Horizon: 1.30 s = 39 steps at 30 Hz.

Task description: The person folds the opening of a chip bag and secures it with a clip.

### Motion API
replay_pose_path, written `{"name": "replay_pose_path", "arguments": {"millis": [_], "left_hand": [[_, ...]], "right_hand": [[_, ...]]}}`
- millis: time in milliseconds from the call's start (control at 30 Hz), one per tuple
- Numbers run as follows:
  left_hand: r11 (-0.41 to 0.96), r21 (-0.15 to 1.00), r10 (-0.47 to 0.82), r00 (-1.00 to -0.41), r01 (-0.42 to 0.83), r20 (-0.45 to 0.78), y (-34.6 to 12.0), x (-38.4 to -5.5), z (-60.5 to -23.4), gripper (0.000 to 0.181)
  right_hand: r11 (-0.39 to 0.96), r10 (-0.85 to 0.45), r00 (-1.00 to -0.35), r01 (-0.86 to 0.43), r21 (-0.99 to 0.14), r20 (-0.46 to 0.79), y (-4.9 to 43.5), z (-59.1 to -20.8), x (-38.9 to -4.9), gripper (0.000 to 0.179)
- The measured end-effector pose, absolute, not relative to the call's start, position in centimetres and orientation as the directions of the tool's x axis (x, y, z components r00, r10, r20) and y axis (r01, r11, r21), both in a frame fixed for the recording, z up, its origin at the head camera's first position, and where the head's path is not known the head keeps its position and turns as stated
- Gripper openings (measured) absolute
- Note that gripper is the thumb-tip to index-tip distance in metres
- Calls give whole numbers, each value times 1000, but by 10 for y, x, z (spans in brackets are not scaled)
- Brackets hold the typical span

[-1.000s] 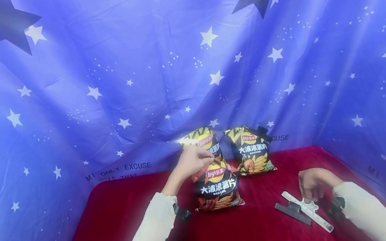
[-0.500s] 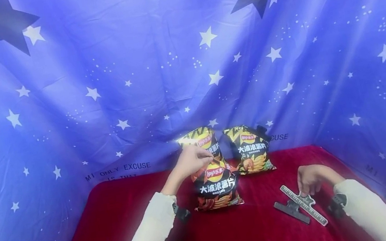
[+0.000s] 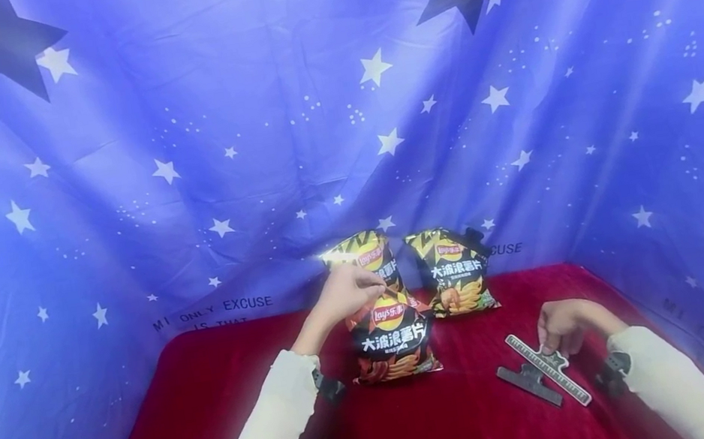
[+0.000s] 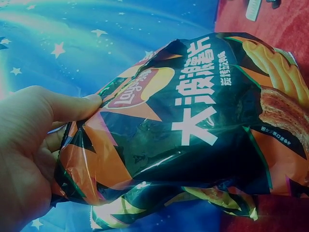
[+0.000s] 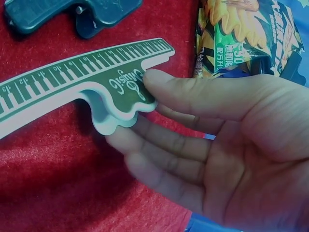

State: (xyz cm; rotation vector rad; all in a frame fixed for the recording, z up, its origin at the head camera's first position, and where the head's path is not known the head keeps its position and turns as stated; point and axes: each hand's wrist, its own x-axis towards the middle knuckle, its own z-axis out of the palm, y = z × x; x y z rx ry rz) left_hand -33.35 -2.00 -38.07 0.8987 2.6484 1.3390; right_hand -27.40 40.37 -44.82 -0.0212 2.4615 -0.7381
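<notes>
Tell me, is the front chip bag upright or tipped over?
The front chip bag is upright: its lettering reads right way up, and the left hand pinches its top.

You have a table covered in red plush before you. A black clip lies slantwise at near right. At centre, your orange-and-black chip bag stands, base on the plush. Far right of it stands a yellow-and-black bag. Behind yours, another bag, its base hidden.

The left sleeve and right sleeve were long, plain and off-white; each ended beside a blocky black wrist camera.
</notes>
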Motion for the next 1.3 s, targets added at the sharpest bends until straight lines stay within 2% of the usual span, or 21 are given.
{"name": "replay_pose_path", "arguments": {"millis": [300,533,900,1300], "left_hand": [[440,774,513,-835,454,198,-22,-333,-379,18],[432,780,513,-834,453,200,-21,-332,-380,18],[438,783,508,-840,442,190,-20,-332,-381,18],[448,775,504,-842,445,192,-18,-331,-381,17]], "right_hand": [[809,-165,-840,184,-558,-516,405,-449,-276,16],[794,-205,-828,171,-584,-521,413,-453,-274,12],[718,-231,-813,229,-657,-535,425,-465,-273,9],[761,-189,-835,207,-615,-516,425,-467,-272,9]]}}
